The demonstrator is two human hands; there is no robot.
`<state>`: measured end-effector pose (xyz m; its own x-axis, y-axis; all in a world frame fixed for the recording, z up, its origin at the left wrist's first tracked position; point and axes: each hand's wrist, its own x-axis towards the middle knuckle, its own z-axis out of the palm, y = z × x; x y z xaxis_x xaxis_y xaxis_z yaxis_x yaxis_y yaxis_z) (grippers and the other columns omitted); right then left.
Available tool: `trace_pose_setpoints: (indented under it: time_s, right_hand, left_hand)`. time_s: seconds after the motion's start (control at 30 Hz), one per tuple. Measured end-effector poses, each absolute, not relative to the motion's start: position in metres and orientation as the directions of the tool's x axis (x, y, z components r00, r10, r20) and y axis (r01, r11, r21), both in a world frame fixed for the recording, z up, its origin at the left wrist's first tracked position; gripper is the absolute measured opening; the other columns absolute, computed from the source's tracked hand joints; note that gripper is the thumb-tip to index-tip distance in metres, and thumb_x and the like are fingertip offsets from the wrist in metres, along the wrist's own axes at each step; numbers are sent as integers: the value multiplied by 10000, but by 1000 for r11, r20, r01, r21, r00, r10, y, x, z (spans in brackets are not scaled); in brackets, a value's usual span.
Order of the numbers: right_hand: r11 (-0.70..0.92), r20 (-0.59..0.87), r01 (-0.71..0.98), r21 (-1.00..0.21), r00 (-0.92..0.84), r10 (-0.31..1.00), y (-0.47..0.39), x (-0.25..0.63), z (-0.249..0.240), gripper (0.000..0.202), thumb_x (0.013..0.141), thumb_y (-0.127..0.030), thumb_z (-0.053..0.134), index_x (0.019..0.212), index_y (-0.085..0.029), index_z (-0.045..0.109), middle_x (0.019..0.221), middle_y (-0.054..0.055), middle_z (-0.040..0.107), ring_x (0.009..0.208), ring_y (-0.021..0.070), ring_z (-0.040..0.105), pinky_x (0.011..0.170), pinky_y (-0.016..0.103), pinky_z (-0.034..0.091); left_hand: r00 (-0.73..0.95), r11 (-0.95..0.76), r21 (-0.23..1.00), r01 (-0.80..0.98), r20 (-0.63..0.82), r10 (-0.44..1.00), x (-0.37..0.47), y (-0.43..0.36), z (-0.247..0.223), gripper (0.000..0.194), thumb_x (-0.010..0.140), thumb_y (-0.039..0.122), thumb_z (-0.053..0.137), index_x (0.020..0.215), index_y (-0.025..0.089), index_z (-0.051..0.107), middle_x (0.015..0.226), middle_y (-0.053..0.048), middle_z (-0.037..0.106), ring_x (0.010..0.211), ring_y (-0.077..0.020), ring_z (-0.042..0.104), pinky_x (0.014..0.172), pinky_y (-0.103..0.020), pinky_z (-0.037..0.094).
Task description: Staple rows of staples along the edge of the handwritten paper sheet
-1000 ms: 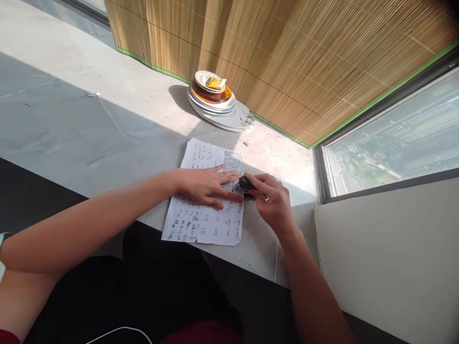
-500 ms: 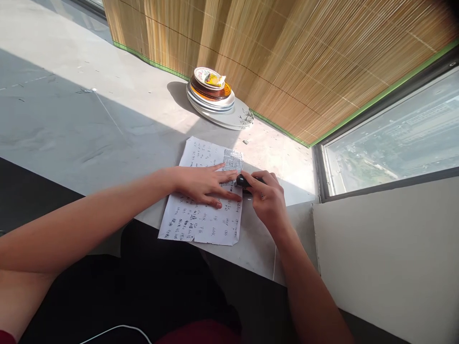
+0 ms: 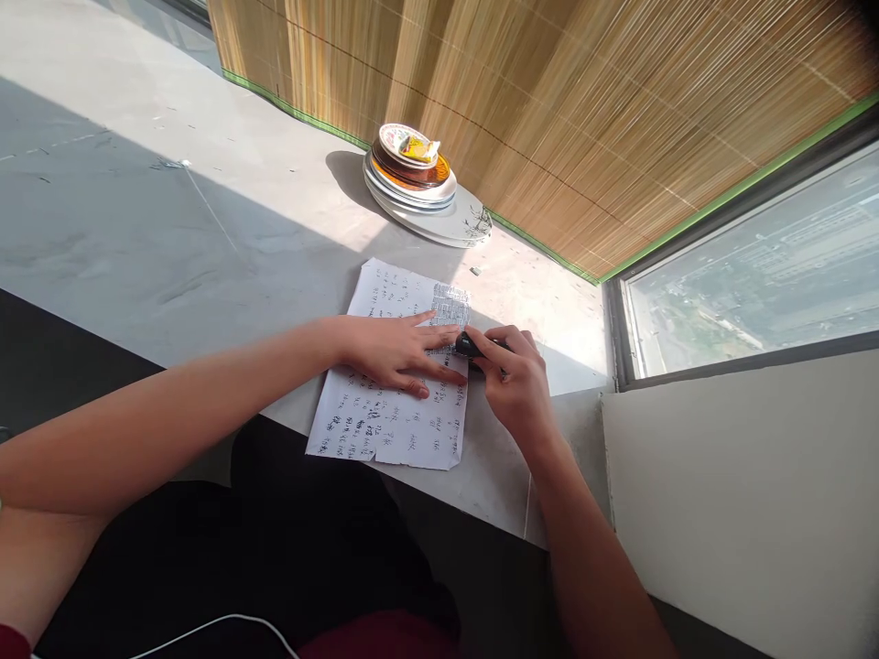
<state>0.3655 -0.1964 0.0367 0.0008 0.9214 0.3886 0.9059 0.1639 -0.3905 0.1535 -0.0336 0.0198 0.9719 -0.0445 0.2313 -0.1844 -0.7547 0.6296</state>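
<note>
a: your left hand point(image 3: 395, 352) lies flat and open on the white sheet of paper with dark handwriting point(image 3: 391, 389). the fingers are spread and press it down on the grey stone bench point(image 3: 206, 247). they hold nothing.

b: and your right hand point(image 3: 515, 380)?

a: its grip is closed around a small black thing point(image 3: 468, 345), maybe a stapler. i can't tell for sure, your fingers hide most of it. it sits right at the right edge of the paper, by the small printed slip point(image 3: 450, 307) on the top corner.

b: what could go wrong?

a: your left fingertips point(image 3: 450, 340) are just beside the black thing. if you squeeze hard, i think you could pinch a finger.

b: anything else?

a: the bottom of the paper hangs a little over the front edge of the bench. if you lift your left hand, i think the sheet could slide, and the slip could end up crooked.

b: what about the plates?

a: the stack of white and orange plates point(image 3: 418, 188) with a yellow wrapper point(image 3: 416, 146) on top stands well apart, by the bamboo blind point(image 3: 583, 119). a big swing of your arm could knock them, but they look safe now.
</note>
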Motion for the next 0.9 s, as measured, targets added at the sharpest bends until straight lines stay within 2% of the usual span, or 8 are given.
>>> trace_pose_setpoints:
  time_s: [0.13,0.27,0.4,0.6,0.67,0.77,0.83,0.9]
  right_hand:
    - [141,364,929,-342,-7,931,-197,364,39,529,1011,-122,501,1398,-418,708,1132,66,676,1041,271,580,898,457,463]
    - [82,296,973,-215,-15,955,-196,354,42,576,999,-77,467,1413,-410,691,1140,72,661,1078,278,571,929,476,415]
    - [88,272,990,-112,-55,961,-194,347,43,548,987,-71,499,1381,-390,707,1123,82,664,1078,293,558,950,505,398]
    - [144,272,925,-352,-46,961,-200,373,52,515,967,-128,531,1424,-338,641,1189,77,693,1097,286,589,926,448,489]
    - [97,230,910,-404,-2,973,-203,389,55,447,920,-144,583,1325,-305,680,1134,69,720,1049,283,615,874,423,503]
    - [-40,160,896,-442,123,979,-206,410,55,192,851,-228,701,1040,-250,729,939,41,725,867,245,635,761,370,477]
    - [-134,206,892,-432,242,948,-206,415,55,89,833,-279,740,896,-229,702,851,36,691,784,224,606,706,350,433]
    - [-201,349,888,-413,358,866,-203,410,58,105,852,-304,729,863,-222,665,857,50,665,781,224,577,692,350,401]
  left_hand:
    - [972,-763,616,-194,229,-62,153,-34,21,490,917,478,767,1401,411,719,1586,-8,566,1556,-370,399,1352,-524,189]
    - [985,-807,567,-167,132,-111,151,-34,25,516,986,495,669,1493,400,651,1679,-1,454,1606,-354,303,1363,-526,100]
    - [983,-828,531,-182,125,-137,150,-33,25,517,1005,500,648,1515,416,627,1732,30,364,1635,-345,233,1368,-502,67]
    - [981,-814,550,-187,153,-121,150,-30,23,510,988,473,699,1493,453,638,1725,40,394,1634,-341,260,1358,-511,133]
    - [984,-800,576,-167,147,-100,149,-30,25,519,962,475,737,1475,457,654,1726,49,392,1631,-340,271,1350,-502,180]
    - [984,-781,604,-162,154,-85,148,-29,30,556,963,470,746,1506,431,629,1740,23,367,1622,-332,298,1334,-501,240]
    - [973,-759,622,-193,221,-65,146,-27,35,524,1000,453,703,1514,390,625,1721,-19,403,1589,-317,367,1302,-492,314]
    - [930,-745,628,-224,365,29,143,-20,39,381,1048,431,628,1405,322,704,1579,-77,577,1460,-292,527,1221,-464,420]
